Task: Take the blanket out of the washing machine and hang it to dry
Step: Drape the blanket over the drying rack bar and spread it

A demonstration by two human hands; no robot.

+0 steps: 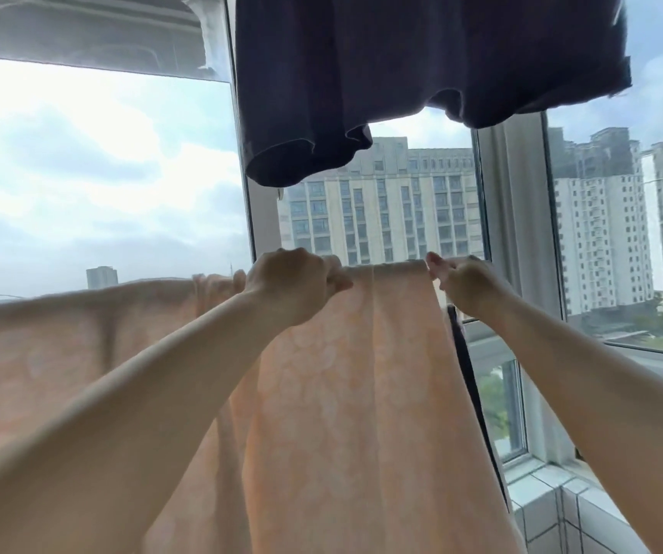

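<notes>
Blanket (341, 393) peach with pale floral print, already draped over a line or rail at about hand height in front of the window (102, 173); the support itself is hidden under the cloth, cannot tell if rod or cord; cloth hangs down toward the viewer and runs off to the left in a long sagging band; bunched folds sit just left of the left hand.

Left hand (295, 279) grip clenched on the blanket's top fold, fingers curled over the ridge; right hand (463, 279) likewise pinching the top edge at the cloth's right end, thumb and fingers closed on the fabric; short stretch of top fold taut between the two hands.

Step in hand, as judged: washer part done, blanket up on the line, now spreading and evening it out along the support.

Next move likely calls for sliding the right edge further right or tugging the bunched folds at left flat, so the cloth hangs in a single layer; needs a light pull along the line, not downward, or the damp weight could drag it off one side.

Dark garment (421, 66) hangs overhead, well above the hands, apart from the blanket; dark strip (461, 353) hangs just beside the blanket's right edge; tiled sill (553, 501) low right; tower blocks (381, 201) beyond the glass.
</notes>
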